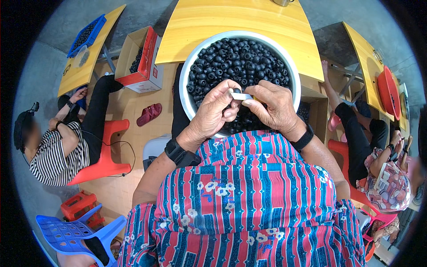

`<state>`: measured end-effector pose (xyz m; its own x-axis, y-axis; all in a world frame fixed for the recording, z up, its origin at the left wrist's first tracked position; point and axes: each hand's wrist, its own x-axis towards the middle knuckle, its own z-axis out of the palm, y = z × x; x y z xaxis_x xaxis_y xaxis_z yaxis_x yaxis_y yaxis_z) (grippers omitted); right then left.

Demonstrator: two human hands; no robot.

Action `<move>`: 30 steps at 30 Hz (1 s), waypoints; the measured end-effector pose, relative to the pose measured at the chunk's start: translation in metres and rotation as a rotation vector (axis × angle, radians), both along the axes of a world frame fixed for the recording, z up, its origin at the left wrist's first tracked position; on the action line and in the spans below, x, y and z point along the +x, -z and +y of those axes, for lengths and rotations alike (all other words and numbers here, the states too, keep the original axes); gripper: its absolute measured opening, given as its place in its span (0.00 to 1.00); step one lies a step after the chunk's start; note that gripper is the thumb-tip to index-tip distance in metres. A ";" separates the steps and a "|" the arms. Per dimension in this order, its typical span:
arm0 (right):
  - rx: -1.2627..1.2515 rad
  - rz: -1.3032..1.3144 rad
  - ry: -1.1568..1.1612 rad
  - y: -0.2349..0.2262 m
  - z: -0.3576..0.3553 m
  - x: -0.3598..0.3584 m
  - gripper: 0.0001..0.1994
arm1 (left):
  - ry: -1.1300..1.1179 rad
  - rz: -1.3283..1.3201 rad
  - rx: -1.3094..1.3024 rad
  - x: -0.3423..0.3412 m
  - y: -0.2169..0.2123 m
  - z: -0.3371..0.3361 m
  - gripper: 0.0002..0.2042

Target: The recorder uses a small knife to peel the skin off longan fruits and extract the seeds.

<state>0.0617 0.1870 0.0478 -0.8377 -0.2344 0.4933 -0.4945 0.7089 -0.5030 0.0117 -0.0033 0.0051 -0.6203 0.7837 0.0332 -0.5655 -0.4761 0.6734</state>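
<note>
In front of me a large metal basin [294, 75] is heaped with small black round pieces [240, 60], many with a hole in one end. Over its near half, my left hand [215, 110] pinches one black round piece [237, 91] between thumb and fingertips. My right hand [276, 106] is closed on a small knife; a bit of yellow handle shows between the fingers. Its short pale blade [241, 96] points left and lies against the held piece. The two hands nearly meet, and the fingers hide most of the held piece.
The basin stands at the near edge of a yellow wooden table [249, 18]. Left are an open red-and-white carton [147, 62], a dark red slipper [149, 114] and a person on a red stool [106, 151]. Right, another person sits by a table with a red basin [388, 92].
</note>
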 end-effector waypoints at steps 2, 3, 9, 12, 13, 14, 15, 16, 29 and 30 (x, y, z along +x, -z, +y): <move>0.001 -0.003 -0.001 0.000 0.000 0.000 0.11 | 0.003 0.002 -0.002 0.000 0.000 0.000 0.14; 0.001 -0.003 -0.001 0.001 0.000 0.000 0.11 | 0.006 0.004 -0.003 0.000 0.000 0.000 0.14; 0.006 -0.024 -0.014 0.003 0.001 -0.002 0.10 | 0.011 0.002 -0.005 -0.001 0.002 -0.001 0.14; 0.016 -0.013 0.002 0.002 0.000 -0.001 0.10 | 0.009 -0.004 -0.009 -0.002 0.003 -0.001 0.13; 0.021 0.007 0.020 0.002 -0.001 -0.002 0.10 | 0.009 -0.004 -0.009 -0.001 0.003 0.000 0.13; 0.018 0.009 0.093 0.004 -0.001 -0.004 0.10 | 0.006 -0.016 -0.003 -0.001 0.002 0.000 0.13; 0.015 0.011 0.165 0.008 -0.002 -0.007 0.10 | 0.003 -0.028 0.003 0.000 0.002 0.000 0.12; -0.034 -0.005 0.204 0.011 0.001 -0.010 0.10 | 0.003 -0.027 0.003 0.001 0.002 0.001 0.12; -0.058 -0.021 -0.069 -0.003 -0.003 0.000 0.20 | -0.062 -0.048 -0.049 0.001 0.001 0.001 0.12; -0.058 -0.019 -0.069 -0.003 -0.004 -0.001 0.20 | -0.060 -0.060 -0.018 0.001 0.004 0.001 0.10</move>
<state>0.0611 0.1834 0.0509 -0.8299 -0.2635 0.4918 -0.5313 0.6424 -0.5523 0.0125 -0.0027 0.0016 -0.6664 0.7453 -0.0193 -0.5762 -0.4984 0.6477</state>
